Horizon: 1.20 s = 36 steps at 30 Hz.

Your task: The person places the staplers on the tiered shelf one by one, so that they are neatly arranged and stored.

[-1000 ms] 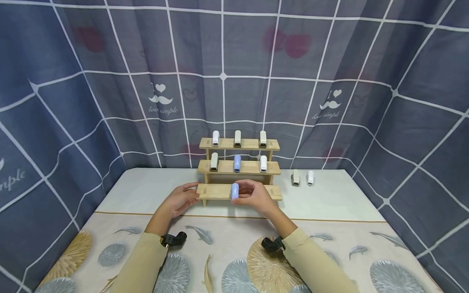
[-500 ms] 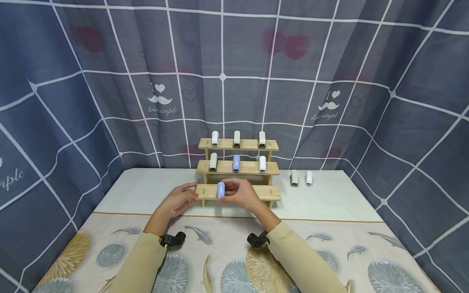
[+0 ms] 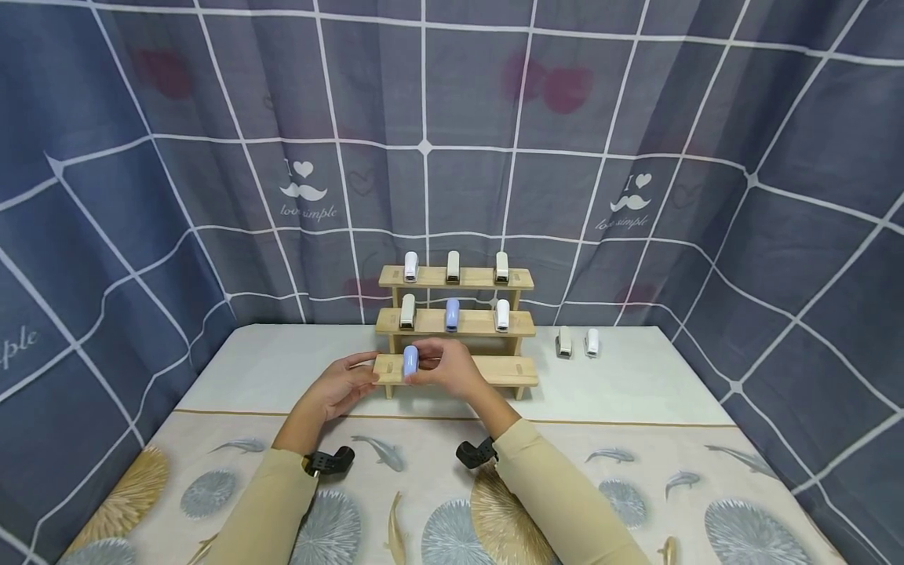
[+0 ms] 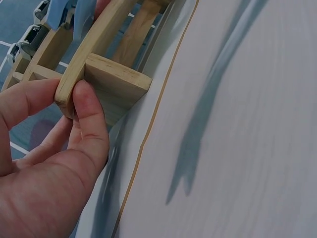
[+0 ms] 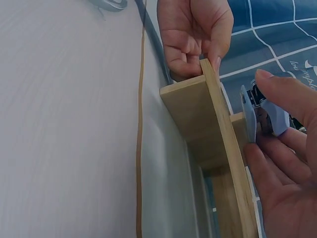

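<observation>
My right hand (image 3: 452, 369) holds a blue stapler (image 3: 410, 362) between thumb and fingers, upright at the left end of the bottom shelf of a three-tier wooden stand (image 3: 487, 370). In the right wrist view, the stapler's flat base (image 5: 249, 114) faces the shelf board (image 5: 225, 129); whether they touch I cannot tell. My left hand (image 3: 344, 387) pinches the left end of that same shelf, thumb and fingers on opposite faces of the board (image 4: 74, 74) in the left wrist view. On the middle shelf stand a cream stapler (image 3: 407, 311), another blue stapler (image 3: 452, 314) and a white stapler (image 3: 502, 315).
The top shelf carries a white stapler (image 3: 411, 267) and two cream ones. Right of the stand, a cream stapler (image 3: 563, 343) and a white stapler (image 3: 592, 343) sit on the white tabletop (image 3: 636, 377). A grid-patterned curtain (image 3: 466, 188) hangs behind, and a printed cloth covers the front.
My right hand has carried the blue stapler leftward along the bottom shelf, from near its middle to its left end. The left hand keeps its grip on the shelf end.
</observation>
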Motion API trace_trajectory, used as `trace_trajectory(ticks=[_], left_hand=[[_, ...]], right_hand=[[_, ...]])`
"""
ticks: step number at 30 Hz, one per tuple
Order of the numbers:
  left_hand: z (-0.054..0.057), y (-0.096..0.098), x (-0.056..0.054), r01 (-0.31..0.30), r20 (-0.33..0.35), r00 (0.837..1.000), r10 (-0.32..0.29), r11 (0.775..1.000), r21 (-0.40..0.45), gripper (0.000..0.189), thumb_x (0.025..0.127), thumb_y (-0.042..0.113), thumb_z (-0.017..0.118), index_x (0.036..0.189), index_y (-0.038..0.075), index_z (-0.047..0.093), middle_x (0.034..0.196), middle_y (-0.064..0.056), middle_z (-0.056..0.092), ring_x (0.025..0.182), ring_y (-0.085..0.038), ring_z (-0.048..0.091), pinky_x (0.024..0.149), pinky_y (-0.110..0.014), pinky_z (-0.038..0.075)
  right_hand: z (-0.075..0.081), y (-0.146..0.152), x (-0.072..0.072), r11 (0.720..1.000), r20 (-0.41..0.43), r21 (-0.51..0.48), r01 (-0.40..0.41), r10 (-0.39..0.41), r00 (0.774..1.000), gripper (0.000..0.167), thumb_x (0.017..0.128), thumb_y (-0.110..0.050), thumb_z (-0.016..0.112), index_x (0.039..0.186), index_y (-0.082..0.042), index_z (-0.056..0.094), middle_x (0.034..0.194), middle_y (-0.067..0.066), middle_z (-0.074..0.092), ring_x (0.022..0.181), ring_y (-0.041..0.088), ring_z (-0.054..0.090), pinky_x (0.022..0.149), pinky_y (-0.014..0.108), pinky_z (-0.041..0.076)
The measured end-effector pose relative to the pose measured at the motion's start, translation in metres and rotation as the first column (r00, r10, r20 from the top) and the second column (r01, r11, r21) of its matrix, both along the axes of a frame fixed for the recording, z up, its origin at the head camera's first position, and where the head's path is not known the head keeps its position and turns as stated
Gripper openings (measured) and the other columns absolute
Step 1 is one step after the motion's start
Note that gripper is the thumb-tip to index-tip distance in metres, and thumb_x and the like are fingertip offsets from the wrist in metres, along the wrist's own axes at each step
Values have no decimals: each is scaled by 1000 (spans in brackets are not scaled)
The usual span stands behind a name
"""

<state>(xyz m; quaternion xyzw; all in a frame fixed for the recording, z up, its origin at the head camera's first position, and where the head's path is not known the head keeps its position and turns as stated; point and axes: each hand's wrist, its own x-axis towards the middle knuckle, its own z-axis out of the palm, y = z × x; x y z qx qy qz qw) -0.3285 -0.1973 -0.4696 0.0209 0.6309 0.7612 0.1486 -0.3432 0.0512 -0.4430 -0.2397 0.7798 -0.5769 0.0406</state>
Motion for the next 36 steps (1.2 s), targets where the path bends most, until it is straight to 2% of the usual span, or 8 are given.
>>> trace_trajectory(ticks=[9,18,24,30,36], left_hand=[[-2,-1,-2,-3,5,1000,3,1000,-16,71,95,-9,58,158,-6,27,102,0,68,88,-9,67,78,-20,59],[-3,-3,-4,6,-1,1000,-6,1000,-21,70,94,-9,58,157,-6,28,103,2,68,87,-8,67,79,-19,59],[-5,-5,-3,25,-7,1000,-25,1000,-10,70,96,-8,57,158,-6,25,104,2,67,88,-7,67,79,-18,59],[-6,-5,-2,29,-11,1000,-29,1000,8,71,96,-9,56,158,-7,24,102,2,68,87,-7,67,79,-17,59],[-6,-4,-2,29,-13,999,-29,1000,-7,71,95,-9,56,158,-7,24,104,1,67,89,-7,67,81,-19,59]], right_hand=[[1,-12,-3,996,-38,84,36,-32,999,56,74,-11,92,125,-1,70,119,14,75,108,25,74,89,28,62],[-3,-18,-7,997,-49,68,27,-23,999,58,74,-7,92,127,2,69,123,17,73,112,30,72,94,36,61],[-5,-20,-6,994,-51,97,54,-49,998,61,75,-11,92,129,0,68,125,15,72,112,27,72,94,34,62],[-3,-21,-3,993,-48,105,57,-52,997,63,75,-12,92,132,0,66,129,16,70,115,29,71,98,39,60],[-3,-18,0,992,-69,110,59,-51,996,64,77,-13,91,134,-1,65,132,15,69,118,30,70,99,35,59]])
